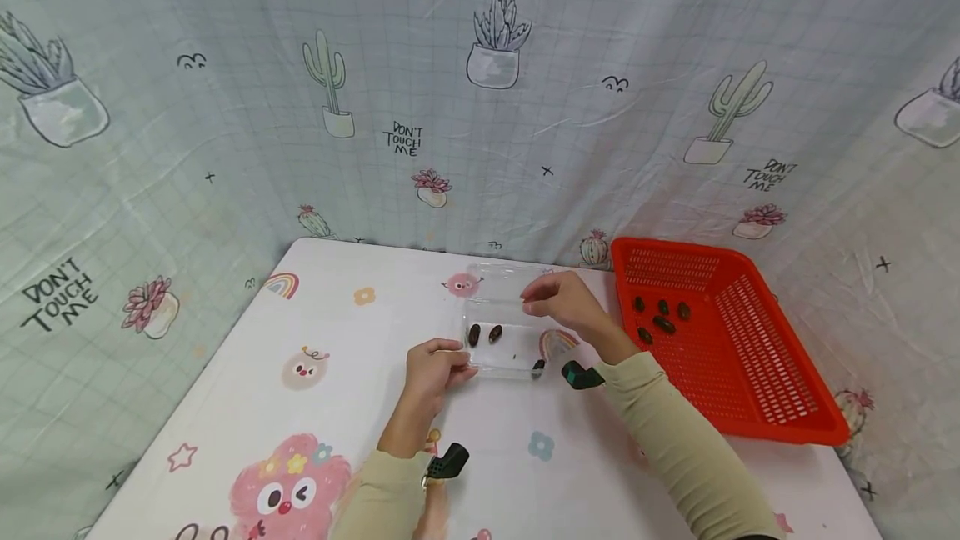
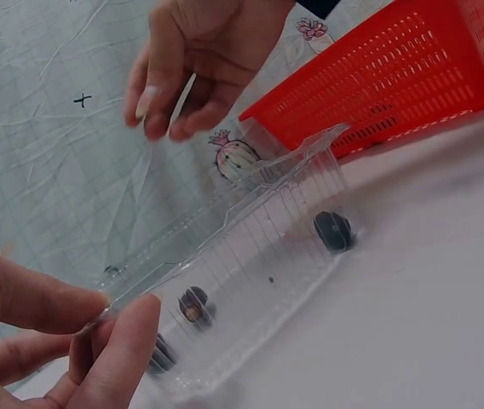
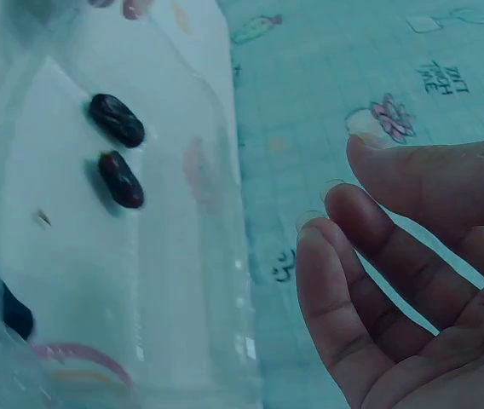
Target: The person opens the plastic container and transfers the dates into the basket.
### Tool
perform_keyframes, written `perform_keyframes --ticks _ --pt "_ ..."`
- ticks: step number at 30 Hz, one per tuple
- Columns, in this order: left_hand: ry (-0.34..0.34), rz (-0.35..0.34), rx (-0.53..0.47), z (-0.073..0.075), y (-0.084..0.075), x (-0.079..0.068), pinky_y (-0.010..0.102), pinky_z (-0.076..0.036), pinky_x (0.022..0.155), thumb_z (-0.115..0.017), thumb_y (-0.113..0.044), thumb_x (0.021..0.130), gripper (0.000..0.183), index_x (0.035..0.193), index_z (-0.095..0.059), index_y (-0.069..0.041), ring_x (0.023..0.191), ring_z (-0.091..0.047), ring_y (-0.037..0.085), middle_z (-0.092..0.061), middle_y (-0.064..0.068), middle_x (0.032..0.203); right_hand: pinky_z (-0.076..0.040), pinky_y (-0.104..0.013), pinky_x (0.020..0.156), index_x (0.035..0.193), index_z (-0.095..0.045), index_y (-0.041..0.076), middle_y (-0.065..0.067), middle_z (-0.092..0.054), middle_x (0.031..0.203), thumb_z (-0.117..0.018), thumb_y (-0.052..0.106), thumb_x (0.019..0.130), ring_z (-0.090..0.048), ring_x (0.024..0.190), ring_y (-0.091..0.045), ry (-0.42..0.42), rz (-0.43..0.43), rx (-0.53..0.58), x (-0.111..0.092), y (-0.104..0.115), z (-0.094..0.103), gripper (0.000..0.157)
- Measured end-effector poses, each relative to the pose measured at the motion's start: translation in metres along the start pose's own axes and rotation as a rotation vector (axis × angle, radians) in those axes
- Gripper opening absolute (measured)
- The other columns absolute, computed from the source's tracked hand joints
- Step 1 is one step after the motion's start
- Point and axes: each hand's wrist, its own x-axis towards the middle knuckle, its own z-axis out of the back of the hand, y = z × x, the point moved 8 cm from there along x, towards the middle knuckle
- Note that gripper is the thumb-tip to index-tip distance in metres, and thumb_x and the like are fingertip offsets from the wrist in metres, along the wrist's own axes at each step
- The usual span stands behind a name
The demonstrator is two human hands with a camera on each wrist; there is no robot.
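Observation:
A clear plastic box (image 1: 504, 361) with a raised lid (image 1: 498, 280) sits on the table. My left hand (image 1: 437, 369) pinches its left rim between thumb and fingers. Two dark brown dates, a left one (image 1: 474, 334) and one beside it (image 1: 495, 334), lie in the box's left part. A third date (image 2: 334, 232) lies at its right end. A small dark bit (image 3: 43, 219) is on the box floor. Above the box's right rear side hovers my right hand (image 1: 562, 302). In the right wrist view its fingers are loosely bent, with nothing between fingertips and thumb.
A red slotted plastic basket (image 1: 750, 357) stands at the table's right side, with several dates (image 1: 663, 324) in its left part. A printed cloth (image 1: 450, 107) hangs around the back and sides. The white table (image 1: 360, 407) bears printed cartoon figures.

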Motion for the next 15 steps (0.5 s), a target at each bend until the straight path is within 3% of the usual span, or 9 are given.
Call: perform_keyframes --ticks 6,12,15 --pt "0.008 0.006 0.005 -0.003 -0.003 -0.001 0.028 -0.068 0.067 -0.068 0.008 0.091 0.028 0.118 -0.063 0.014 0.067 -0.067 0.014 -0.063 0.008 0.078 -0.062 -0.035 0.086 0.108 -0.079 0.002 -0.01 -0.078 0.103 -0.08 0.005 0.089 -0.068 0.093 -0.021 0.031 0.04 -0.066 0.008 -0.006 -0.035 0.02" --pt "-0.007 0.006 0.017 -0.001 -0.005 0.0 0.028 -0.068 0.066 -0.068 0.008 0.09 0.028 0.117 -0.063 0.014 0.065 -0.067 0.014 -0.063 0.008 0.077 -0.062 -0.047 0.099 0.109 -0.08 0.003 -0.012 -0.077 0.118 -0.081 0.002 0.085 -0.07 0.118 -0.03 0.003 0.012 -0.054 0.014 -0.016 -0.06 0.024" --pt "-0.003 -0.001 0.014 0.0 -0.005 0.001 0.028 -0.068 0.067 -0.068 0.007 0.09 0.028 0.117 -0.063 0.014 0.066 -0.068 0.014 -0.063 0.008 0.077 -0.062 -0.047 0.098 0.108 -0.08 0.004 -0.012 -0.077 0.117 -0.081 0.0 0.082 -0.07 0.117 -0.032 -0.017 0.025 -0.062 0.016 -0.018 -0.067 0.026"
